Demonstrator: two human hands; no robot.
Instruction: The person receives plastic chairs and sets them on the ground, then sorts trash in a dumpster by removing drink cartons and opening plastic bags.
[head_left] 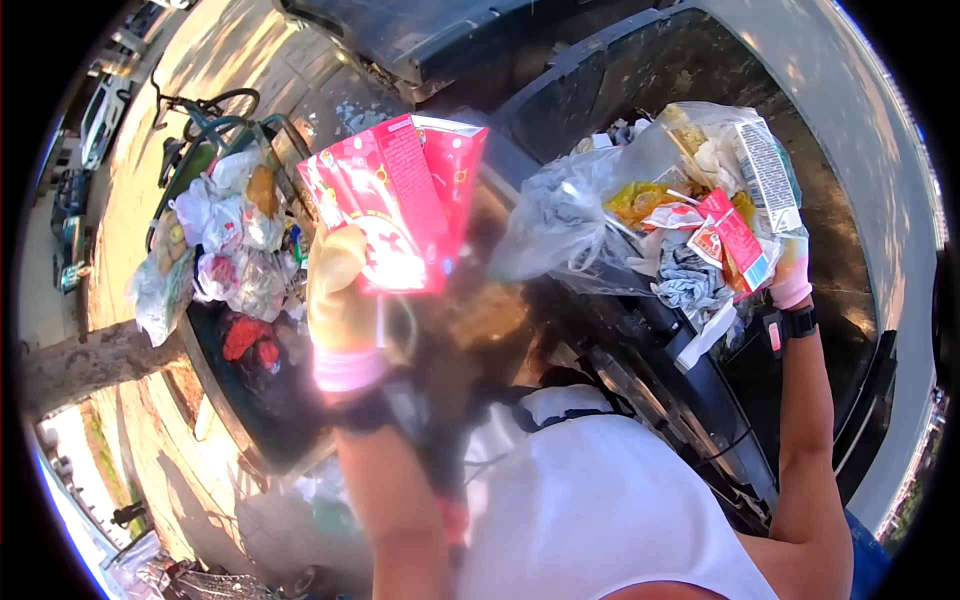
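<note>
My left hand [335, 275], in a pale glove with a pink cuff, is closed on a flattened pink carton [400, 185] raised at left of centre. Across at the right, my gloved right hand [792, 268] grips the side of a clear plastic bag [565, 205]. Its fingers are largely hidden behind the bag. Crumpled paper, a yellow wrapper [640, 203] and a red-and-white packet [735, 238] show in the bag's mouth. The bag is over the edge of an open dark bin [740, 70]; whether it rests there I cannot tell.
At the left stands a cart heaped with tied bags of rubbish [240, 210], with a dark tub [225, 400] below it. A bicycle [215, 105] is behind the cart. A tree trunk [100, 370] juts in at left, and another dark bin [430, 40] stands at the top.
</note>
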